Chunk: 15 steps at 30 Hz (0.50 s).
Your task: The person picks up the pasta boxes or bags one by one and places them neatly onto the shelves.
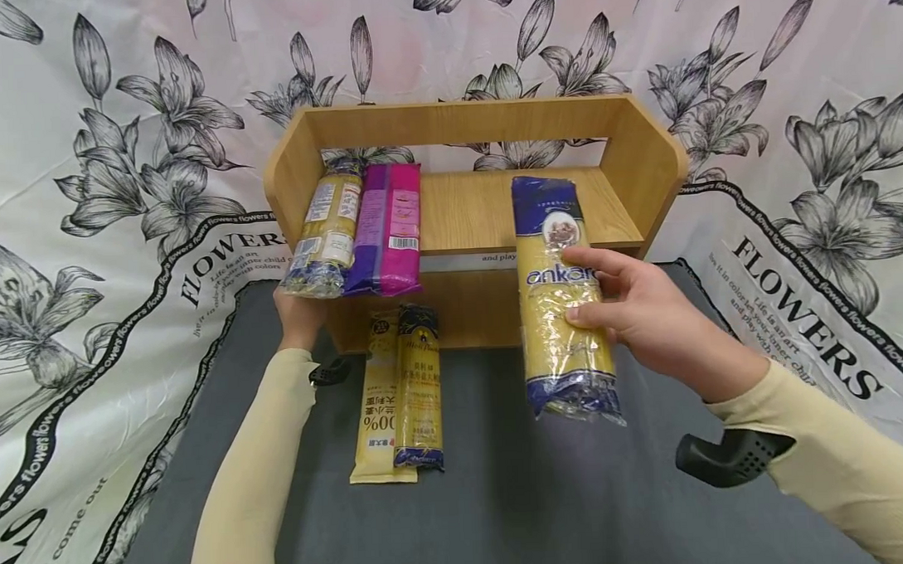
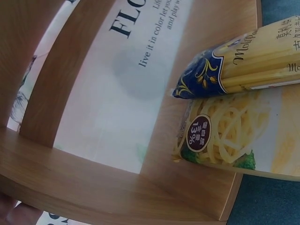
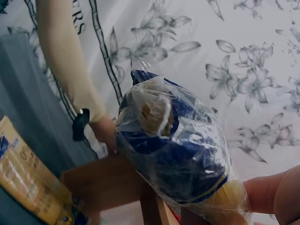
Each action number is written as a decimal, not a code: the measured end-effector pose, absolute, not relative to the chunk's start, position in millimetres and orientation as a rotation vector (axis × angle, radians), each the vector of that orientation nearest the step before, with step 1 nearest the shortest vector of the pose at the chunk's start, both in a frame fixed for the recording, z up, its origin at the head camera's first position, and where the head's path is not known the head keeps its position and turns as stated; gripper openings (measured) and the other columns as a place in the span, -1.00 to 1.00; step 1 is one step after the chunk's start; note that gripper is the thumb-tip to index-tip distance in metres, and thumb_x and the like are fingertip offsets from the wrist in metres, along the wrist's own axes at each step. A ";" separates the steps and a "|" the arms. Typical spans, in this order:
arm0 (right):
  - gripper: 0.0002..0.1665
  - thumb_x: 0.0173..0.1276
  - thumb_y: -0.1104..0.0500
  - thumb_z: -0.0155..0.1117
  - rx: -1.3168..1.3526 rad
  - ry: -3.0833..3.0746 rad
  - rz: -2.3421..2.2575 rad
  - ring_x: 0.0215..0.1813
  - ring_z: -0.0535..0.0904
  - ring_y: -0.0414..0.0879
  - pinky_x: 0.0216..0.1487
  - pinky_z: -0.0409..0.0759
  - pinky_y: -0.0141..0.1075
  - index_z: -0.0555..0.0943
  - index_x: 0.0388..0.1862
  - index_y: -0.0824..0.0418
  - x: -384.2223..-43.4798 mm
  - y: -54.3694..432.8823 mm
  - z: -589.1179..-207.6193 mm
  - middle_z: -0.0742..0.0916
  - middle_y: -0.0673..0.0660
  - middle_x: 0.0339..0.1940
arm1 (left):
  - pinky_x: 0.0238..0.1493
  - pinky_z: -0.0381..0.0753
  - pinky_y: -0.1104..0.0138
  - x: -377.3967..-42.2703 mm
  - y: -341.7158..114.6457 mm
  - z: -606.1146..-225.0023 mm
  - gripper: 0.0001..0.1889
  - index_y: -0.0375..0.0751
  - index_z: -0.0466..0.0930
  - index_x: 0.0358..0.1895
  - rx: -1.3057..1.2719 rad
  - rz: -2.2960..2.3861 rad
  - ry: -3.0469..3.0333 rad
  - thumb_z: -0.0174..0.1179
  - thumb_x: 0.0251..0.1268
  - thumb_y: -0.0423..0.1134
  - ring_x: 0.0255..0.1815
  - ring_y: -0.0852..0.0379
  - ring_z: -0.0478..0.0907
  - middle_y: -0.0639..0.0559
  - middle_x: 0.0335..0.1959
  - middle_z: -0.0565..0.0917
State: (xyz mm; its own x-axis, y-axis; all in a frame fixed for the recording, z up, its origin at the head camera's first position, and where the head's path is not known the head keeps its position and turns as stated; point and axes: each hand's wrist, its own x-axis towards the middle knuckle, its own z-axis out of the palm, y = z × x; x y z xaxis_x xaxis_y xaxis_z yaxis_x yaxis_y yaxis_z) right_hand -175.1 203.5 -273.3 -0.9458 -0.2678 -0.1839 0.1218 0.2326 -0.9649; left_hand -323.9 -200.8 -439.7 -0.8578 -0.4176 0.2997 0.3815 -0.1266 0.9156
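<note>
My right hand [image 1: 658,324] pinches a yellow and blue pasta packet [image 1: 561,336] between thumb and fingers. This packet is upright in front of the shelf's right half, its clear wrap crinkled at the end in the right wrist view. My left hand [image 1: 299,320] is at the left side of the wooden shelf [image 1: 464,111], partly hidden below a clear pasta packet. In the left wrist view, its fingertips [image 2: 23,215] show outside the side panel; their hold is hidden. The clear pasta packet [image 1: 330,220] and a pink and purple packet [image 1: 393,226] lean side by side on the upper board.
Two slim pasta packets lie below the shelf, a pale yellow one [image 1: 374,417] and a darker yellow and blue one [image 1: 419,383], their far ends in the lower compartment. A grey cloth [image 1: 489,496] covers the table. Flower-printed fabric [image 1: 163,159] hangs behind.
</note>
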 end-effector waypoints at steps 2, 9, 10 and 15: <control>-0.12 0.45 0.37 0.20 -0.142 2.180 -1.759 0.14 0.58 -0.02 -0.05 0.73 -0.25 0.11 0.67 0.07 -180.5 187.4 -269.8 0.39 0.39 0.41 | -0.10 0.53 0.58 -322.7 -201.8 -438.9 -0.57 -0.48 0.58 0.18 0.051 -2.001 -1.655 0.19 0.19 -0.53 -0.18 0.46 0.58 0.37 -0.24 0.68; -0.12 0.40 0.43 0.17 -0.109 2.158 -1.743 0.28 0.52 0.19 -0.02 0.71 -0.27 0.17 0.65 0.09 -210.0 147.8 -280.2 0.43 0.38 0.43 | -0.08 0.51 0.60 -321.6 -205.2 -441.0 -0.49 -0.55 0.53 0.24 0.103 -1.871 -1.799 0.24 0.15 -0.52 -0.18 0.52 0.57 0.40 -0.22 0.67; -0.12 0.39 0.43 0.17 -0.115 2.165 -1.745 0.27 0.53 0.19 -0.03 0.70 -0.27 0.17 0.64 0.10 -215.0 142.8 -283.3 0.43 0.38 0.43 | -0.08 0.50 0.60 -321.6 -205.6 -440.9 -0.49 -0.53 0.53 0.24 0.112 -1.841 -1.829 0.24 0.17 -0.50 -0.18 0.53 0.55 0.36 -0.19 0.67; -0.15 0.38 0.44 0.16 -0.144 2.238 -1.718 0.27 0.54 0.15 0.04 0.69 -0.21 0.22 0.62 0.12 -237.3 123.0 -295.7 0.48 0.34 0.42 | -0.04 0.47 0.61 -321.7 -206.2 -439.4 -0.50 -0.45 0.53 0.28 0.151 -1.743 -1.951 0.24 0.25 -0.41 -0.16 0.55 0.50 -0.21 0.09 0.70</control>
